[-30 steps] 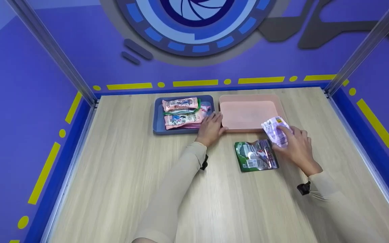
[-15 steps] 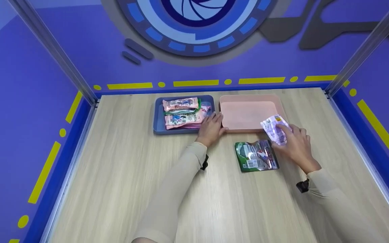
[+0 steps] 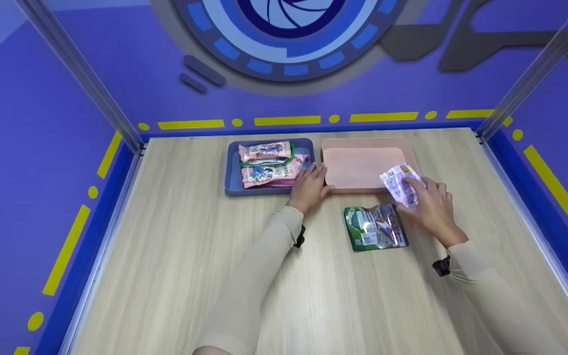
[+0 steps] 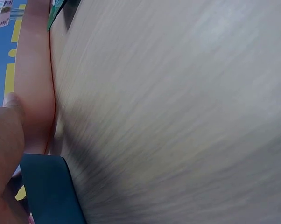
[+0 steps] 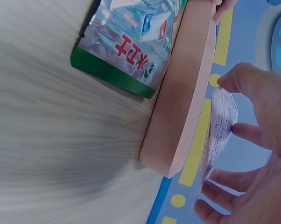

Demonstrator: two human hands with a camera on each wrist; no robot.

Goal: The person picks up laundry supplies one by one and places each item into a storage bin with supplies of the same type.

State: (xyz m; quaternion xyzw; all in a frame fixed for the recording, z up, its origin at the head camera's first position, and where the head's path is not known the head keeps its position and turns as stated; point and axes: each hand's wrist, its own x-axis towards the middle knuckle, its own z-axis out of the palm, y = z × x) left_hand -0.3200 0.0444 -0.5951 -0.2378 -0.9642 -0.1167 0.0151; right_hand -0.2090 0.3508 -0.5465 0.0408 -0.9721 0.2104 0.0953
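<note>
My left hand rests where the blue tray and the pink tray meet, thumb against the pink tray's front wall. Several pink snack packets and a green-edged packet lie stacked in the blue tray. My right hand pinches a shiny white-and-purple packet between thumb and fingers, above the pink tray's front right corner. In the right wrist view that packet hangs clear of the tray wall. A green-and-silver pouch lies on the table before the pink tray.
The wooden table stretches in front of both trays. Blue-purple panels with yellow marks close it in at the back and sides, joined by metal posts at the corners.
My right hand has lifted the white-and-purple packet slightly, shifting it a little toward the back. The left hand, trays and green-and-silver pouch stay put.
</note>
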